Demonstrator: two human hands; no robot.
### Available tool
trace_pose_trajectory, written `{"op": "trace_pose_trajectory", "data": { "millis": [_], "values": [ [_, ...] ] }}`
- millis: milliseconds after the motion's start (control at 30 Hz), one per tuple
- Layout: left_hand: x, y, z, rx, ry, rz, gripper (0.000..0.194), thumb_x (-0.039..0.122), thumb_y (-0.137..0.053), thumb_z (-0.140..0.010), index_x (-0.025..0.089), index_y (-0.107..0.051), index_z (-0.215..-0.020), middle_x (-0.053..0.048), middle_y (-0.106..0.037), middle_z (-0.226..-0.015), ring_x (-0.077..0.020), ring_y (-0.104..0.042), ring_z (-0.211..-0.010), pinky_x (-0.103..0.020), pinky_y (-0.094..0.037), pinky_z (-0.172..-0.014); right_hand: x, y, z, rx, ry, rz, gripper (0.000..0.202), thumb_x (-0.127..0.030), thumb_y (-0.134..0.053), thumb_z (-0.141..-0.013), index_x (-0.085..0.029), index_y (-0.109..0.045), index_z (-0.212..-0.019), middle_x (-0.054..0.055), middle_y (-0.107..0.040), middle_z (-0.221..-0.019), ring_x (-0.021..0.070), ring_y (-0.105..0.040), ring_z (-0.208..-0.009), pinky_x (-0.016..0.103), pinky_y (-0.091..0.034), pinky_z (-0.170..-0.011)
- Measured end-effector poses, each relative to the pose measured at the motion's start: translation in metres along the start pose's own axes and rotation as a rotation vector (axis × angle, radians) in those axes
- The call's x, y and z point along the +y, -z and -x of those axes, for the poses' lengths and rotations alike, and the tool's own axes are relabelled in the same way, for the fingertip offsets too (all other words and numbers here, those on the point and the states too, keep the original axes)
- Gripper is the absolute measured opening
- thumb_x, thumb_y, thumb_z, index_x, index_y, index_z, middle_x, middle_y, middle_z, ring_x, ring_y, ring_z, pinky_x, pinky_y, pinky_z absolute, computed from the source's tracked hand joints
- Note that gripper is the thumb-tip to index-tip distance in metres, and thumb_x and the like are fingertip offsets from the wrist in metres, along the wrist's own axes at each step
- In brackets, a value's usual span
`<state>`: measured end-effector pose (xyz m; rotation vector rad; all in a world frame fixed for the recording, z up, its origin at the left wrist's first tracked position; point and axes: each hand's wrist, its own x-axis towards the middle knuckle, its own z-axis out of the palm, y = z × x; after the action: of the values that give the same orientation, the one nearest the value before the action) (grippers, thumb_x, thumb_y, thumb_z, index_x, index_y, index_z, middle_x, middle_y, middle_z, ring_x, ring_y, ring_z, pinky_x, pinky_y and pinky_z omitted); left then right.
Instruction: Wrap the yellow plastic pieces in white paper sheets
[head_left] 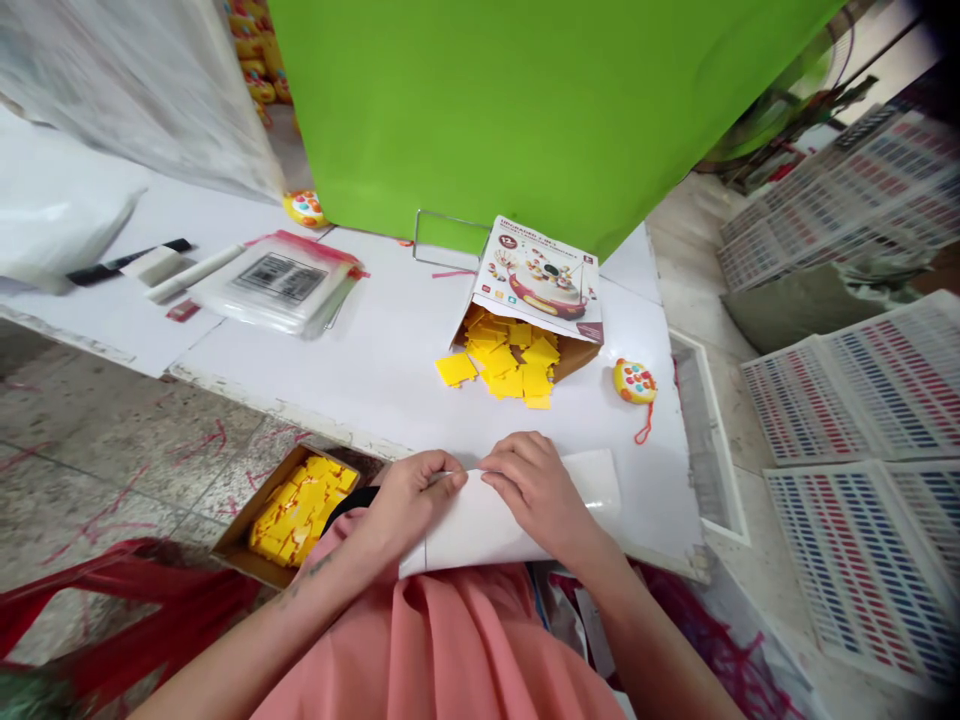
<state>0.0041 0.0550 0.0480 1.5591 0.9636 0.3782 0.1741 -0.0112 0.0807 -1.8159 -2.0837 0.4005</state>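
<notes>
A white sheet or flat packet [480, 530] lies across the table's front edge, against the pink clothing. My left hand [421, 495] pinches its upper edge between thumb and fingers. Close beside it on the right, my right hand [536, 490] grips the same edge, fingers bent. Beyond the hands, yellow plastic pieces [506, 365] spill from an open printed box [536, 280] lying on its side. A yellow toy with coloured buttons and a red loop [635, 382] rests right of the box.
Clear bags [277, 280], a white roll [196, 272] and a black-handled tool [127, 262] lie on the left of the white table [360, 390]. A green panel [480, 110] stands behind. A carton of yellow pieces [300, 510] is at lower left, plastic crates [862, 560] at right.
</notes>
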Motion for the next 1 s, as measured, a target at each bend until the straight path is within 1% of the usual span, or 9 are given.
{"op": "trace_pose_trajectory", "data": {
  "millis": [200, 367, 500, 567, 667, 867, 1000],
  "values": [
    [0.0, -0.003, 0.001, -0.007, 0.058, 0.034, 0.021, 0.032, -0.048, -0.079, 0.016, -0.061, -0.073, 0.001, -0.055, -0.064, -0.0122, -0.046, -0.06, -0.019, -0.034, -0.052, -0.002, -0.008, 0.006, 0.072, 0.037, 0.083, 0.009, -0.017, -0.051, -0.086, -0.019, -0.06, -0.086, 0.004, -0.057, -0.085, 0.0184, -0.048, -0.087, 0.036, -0.038, -0.08],
    [-0.002, -0.004, 0.001, 0.008, 0.092, 0.056, 0.023, 0.035, -0.05, -0.079, 0.016, -0.061, -0.075, 0.002, -0.054, -0.062, -0.0118, -0.044, -0.057, -0.019, -0.033, -0.049, -0.004, -0.017, 0.014, 0.155, 0.091, 0.134, 0.013, -0.016, -0.049, -0.087, -0.019, -0.062, -0.09, 0.004, -0.059, -0.087, 0.0182, -0.048, -0.09, 0.037, -0.037, -0.087],
    [-0.002, -0.003, 0.001, 0.015, 0.09, 0.062, 0.023, 0.036, -0.05, -0.078, 0.016, -0.061, -0.075, 0.002, -0.054, -0.062, -0.0122, -0.045, -0.057, -0.018, -0.032, -0.049, -0.005, -0.021, 0.015, 0.239, -0.016, 0.145, 0.015, -0.019, -0.051, -0.086, -0.019, -0.062, -0.097, 0.005, -0.059, -0.087, 0.0192, -0.048, -0.088, 0.038, -0.038, -0.083],
    [-0.002, -0.003, 0.001, 0.009, 0.082, 0.074, 0.023, 0.036, -0.05, -0.079, 0.016, -0.061, -0.075, 0.002, -0.054, -0.062, -0.0121, -0.045, -0.057, -0.018, -0.033, -0.049, -0.005, -0.021, 0.015, 0.246, -0.05, 0.153, 0.015, -0.02, -0.053, -0.086, -0.02, -0.062, -0.097, 0.005, -0.059, -0.086, 0.0194, -0.048, -0.086, 0.038, -0.038, -0.08],
    [-0.002, -0.003, 0.002, 0.002, 0.078, 0.084, 0.023, 0.036, -0.049, -0.079, 0.016, -0.06, -0.076, 0.002, -0.053, -0.062, -0.0117, -0.044, -0.057, -0.018, -0.033, -0.049, -0.004, -0.023, 0.015, 0.237, -0.036, 0.158, 0.015, -0.018, -0.053, -0.085, -0.022, -0.063, -0.096, 0.004, -0.06, -0.086, 0.0192, -0.049, -0.085, 0.037, -0.038, -0.079],
    [-0.003, -0.003, 0.002, 0.006, 0.067, 0.067, 0.022, 0.035, -0.049, -0.079, 0.016, -0.06, -0.076, 0.002, -0.053, -0.063, -0.0116, -0.044, -0.058, -0.018, -0.033, -0.05, -0.006, -0.027, 0.017, 0.259, 0.001, 0.112, 0.014, -0.015, -0.05, -0.086, -0.022, -0.061, -0.091, 0.002, -0.061, -0.085, 0.0179, -0.05, -0.087, 0.036, -0.037, -0.083],
    [-0.003, -0.003, 0.001, 0.005, 0.063, 0.052, 0.023, 0.036, -0.048, -0.08, 0.016, -0.06, -0.076, 0.002, -0.055, -0.064, -0.0122, -0.046, -0.059, -0.019, -0.034, -0.051, -0.009, -0.027, 0.017, 0.305, -0.063, 0.042, 0.012, -0.018, -0.053, -0.085, -0.019, -0.059, -0.095, 0.004, -0.062, -0.089, 0.0186, -0.05, -0.089, 0.037, -0.037, -0.084]
  ]
}}
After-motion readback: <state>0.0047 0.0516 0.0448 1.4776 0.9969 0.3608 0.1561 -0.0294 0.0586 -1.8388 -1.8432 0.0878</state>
